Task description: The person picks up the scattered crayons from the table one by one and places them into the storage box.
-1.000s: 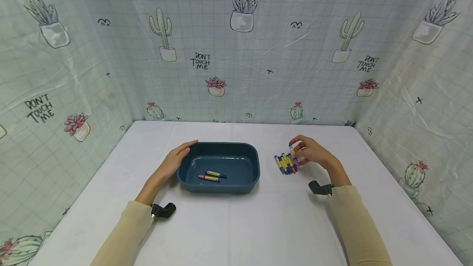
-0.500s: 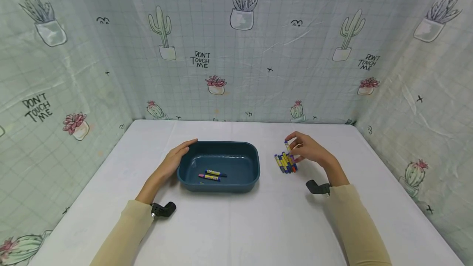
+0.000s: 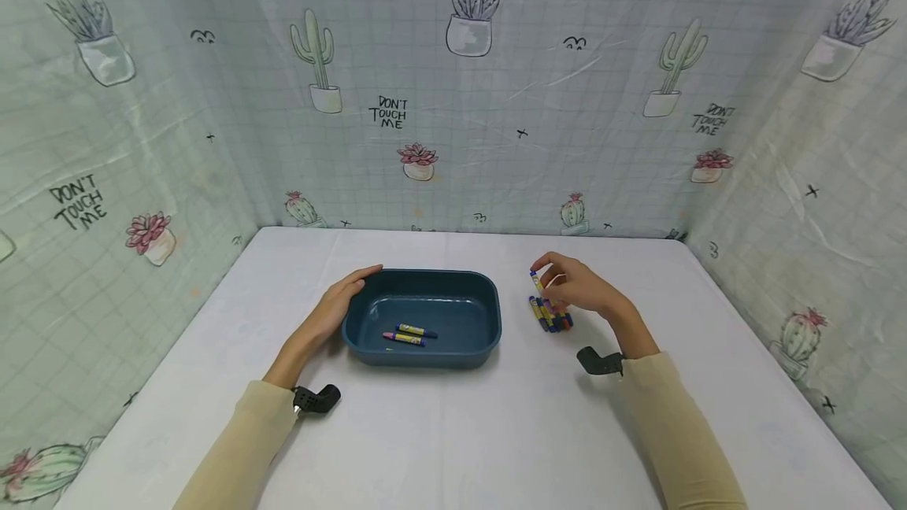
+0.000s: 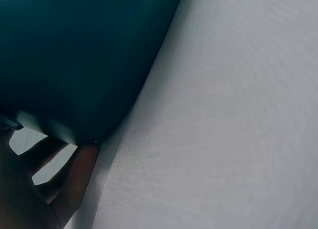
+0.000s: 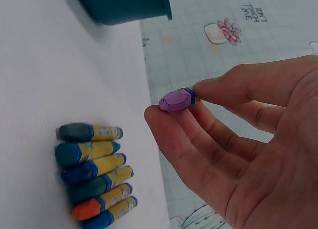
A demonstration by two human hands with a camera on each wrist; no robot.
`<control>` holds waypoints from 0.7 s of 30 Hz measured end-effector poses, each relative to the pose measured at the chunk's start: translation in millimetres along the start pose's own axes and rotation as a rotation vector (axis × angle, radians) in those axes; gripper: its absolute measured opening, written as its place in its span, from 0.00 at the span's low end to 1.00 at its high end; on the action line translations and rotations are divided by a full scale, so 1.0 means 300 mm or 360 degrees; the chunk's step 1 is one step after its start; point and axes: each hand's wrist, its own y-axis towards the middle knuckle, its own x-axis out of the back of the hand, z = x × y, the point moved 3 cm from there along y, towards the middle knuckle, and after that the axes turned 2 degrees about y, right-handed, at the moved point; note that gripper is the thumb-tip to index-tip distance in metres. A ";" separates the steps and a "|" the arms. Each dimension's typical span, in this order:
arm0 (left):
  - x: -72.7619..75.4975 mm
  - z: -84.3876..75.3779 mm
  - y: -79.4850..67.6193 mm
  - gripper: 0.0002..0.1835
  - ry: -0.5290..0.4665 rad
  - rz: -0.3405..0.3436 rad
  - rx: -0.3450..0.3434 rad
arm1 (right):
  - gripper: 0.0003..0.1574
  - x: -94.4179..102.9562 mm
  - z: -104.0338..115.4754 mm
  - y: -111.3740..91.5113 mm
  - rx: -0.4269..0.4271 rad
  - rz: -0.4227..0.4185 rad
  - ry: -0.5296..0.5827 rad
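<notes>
My right hand [image 3: 583,288] pinches a purple crayon [image 5: 178,100] between thumb and fingers, its coloured tip pointing down over the crayon row in the head view. Several more crayons [image 5: 97,162] in yellow-and-blue wrappers lie side by side below that hand, one of them with an orange tip. My left hand [image 3: 329,312] holds the left end of a dark teal plastic tub [image 3: 425,360], thumb at the rim and fingers [image 4: 82,172] against its outer wall. Inside the tub lie a pink crayon [image 3: 405,339] and a dark crayon [image 3: 416,331].
A white-covered table [image 3: 510,431] carries the tub left of centre and the crayon row to its right. A plant-printed curtain [image 3: 524,101] closes off the back and both sides. Each wrist wears a small black camera [image 3: 317,398].
My right hand has moved left with the purple crayon, across the crayon row toward the tub. My left hand and the tub stay in place.
</notes>
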 end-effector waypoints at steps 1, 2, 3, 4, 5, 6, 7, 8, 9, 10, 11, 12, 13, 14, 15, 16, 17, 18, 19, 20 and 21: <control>0.000 -0.001 0.001 0.26 -0.0001 0.0001 -0.0007 | 0.29 -0.002 0.006 0.001 0.0004 0.0001 -0.0002; -0.001 -0.002 0.002 0.26 0.0000 0.0004 -0.0011 | 0.29 -0.004 0.013 0.003 0.0016 0.0005 -0.0009; -0.001 -0.005 0.002 0.26 0.0002 0.0009 -0.0016 | 0.28 -0.004 0.020 0.006 0.0028 0.0014 -0.0012; 0.001 -0.024 -0.002 0.26 -0.0005 0.0021 -0.0014 | 0.28 -0.005 0.027 0.009 0.0038 0.0023 -0.0016; 0.001 -0.026 -0.002 0.26 -0.0006 0.0022 -0.0019 | 0.28 -0.006 0.036 0.014 0.0047 0.0030 -0.0026; 0.002 -0.027 -0.003 0.26 -0.0003 0.0023 -0.0022 | 0.28 -0.007 0.044 0.019 0.0052 0.0035 -0.0037; 0.003 -0.029 -0.003 0.26 -0.0001 0.0025 -0.0030 | 0.28 -0.008 0.052 0.026 0.0054 0.0042 -0.0050; 0.004 -0.031 -0.003 0.26 0.0002 0.0030 -0.0035 | 0.28 -0.010 0.062 0.031 0.0057 0.0046 -0.0064; 0.005 -0.031 -0.003 0.26 0.0001 0.0034 -0.0041 | 0.28 -0.013 0.071 0.036 0.0057 0.0052 -0.0071; 0.006 -0.031 -0.004 0.26 -0.0002 0.0036 -0.0048 | 0.28 -0.016 0.081 0.042 0.0060 0.0056 -0.0080; 0.005 -0.014 0.000 0.26 -0.0001 0.0031 -0.0061 | 0.28 -0.019 0.093 0.046 0.0062 0.0060 -0.0086; 0.006 -0.014 0.000 0.26 -0.0004 0.0035 -0.0063 | 0.28 -0.024 0.103 0.051 0.0065 0.0064 -0.0087; 0.007 -0.013 0.000 0.26 -0.0008 0.0037 -0.0066 | 0.28 -0.028 0.114 0.054 0.0067 0.0067 -0.0087; 0.009 -0.012 -0.001 0.26 -0.0013 0.0040 -0.0066 | 0.28 -0.032 0.126 0.058 0.0077 0.0077 -0.0086; 0.010 -0.011 -0.001 0.26 -0.0021 0.0044 -0.0063 | 0.28 -0.037 0.136 0.063 0.0090 0.0092 -0.0085; 0.010 -0.010 -0.001 0.26 -0.0030 0.0047 -0.0058 | 0.27 -0.043 0.147 0.067 0.0102 0.0104 -0.0086; 0.010 -0.008 0.000 0.26 -0.0035 0.0049 -0.0051 | 0.27 -0.048 0.157 0.071 0.0114 0.0118 -0.0092; 0.011 -0.005 0.000 0.26 -0.0041 0.0054 -0.0044 | 0.28 -0.055 0.166 0.077 0.0129 0.0134 -0.0096; 0.010 -0.003 0.001 0.26 -0.0048 0.0058 -0.0038 | 0.28 -0.061 0.177 0.082 0.0142 0.0151 -0.0102; 0.010 -0.001 0.001 0.26 -0.0054 0.0063 -0.0032 | 0.28 -0.067 0.186 0.087 0.0154 0.0168 -0.0106; 0.010 0.000 0.001 0.26 -0.0059 0.0063 -0.0026 | 0.27 -0.073 0.197 0.092 0.0160 0.0180 -0.0109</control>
